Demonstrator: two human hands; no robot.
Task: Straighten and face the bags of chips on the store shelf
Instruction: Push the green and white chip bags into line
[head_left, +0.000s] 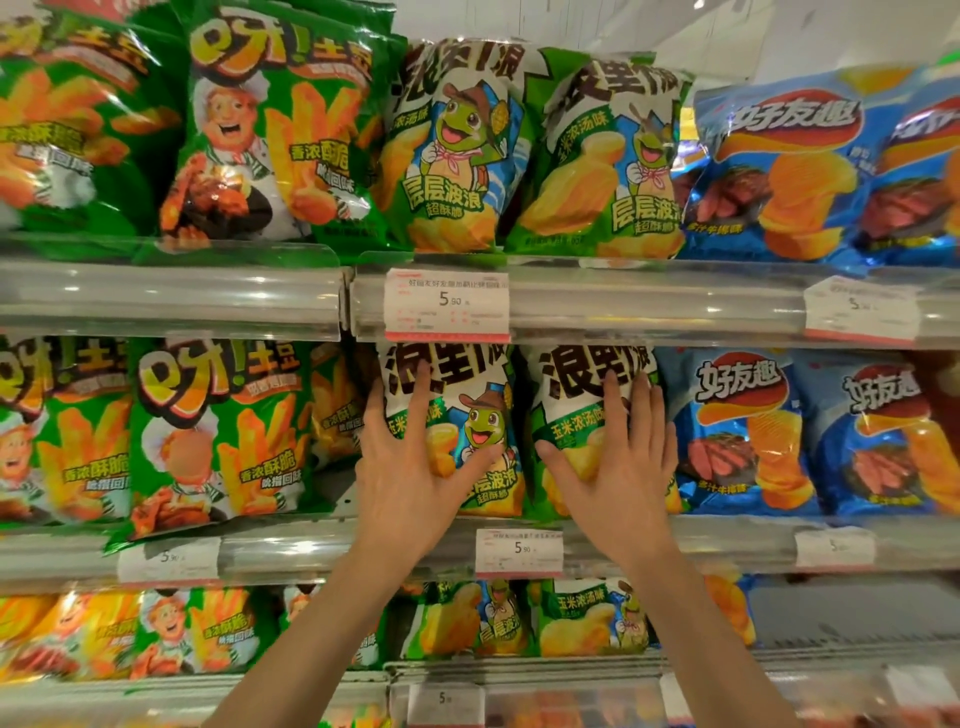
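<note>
At the centre of the frame, on the middle shelf (727, 540), two turtle-mascot chip bags stand side by side. The left hand (410, 467) lies flat, fingers spread, on the left bag (467, 410). The right hand (618, 462) presses likewise, released, on the right bag (566, 395).

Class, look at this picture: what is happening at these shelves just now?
A person is tidying bags of chips on the middle shelf. The left hand lies flat, fingers spread, on the left turtle bag; the right hand presses the same way on the right turtle bag beside it. Both bags stand upright with their fronts outward. Green fries bags stand to the left and blue bags to the right. A price tag hangs on the shelf edge below the hands.
</note>
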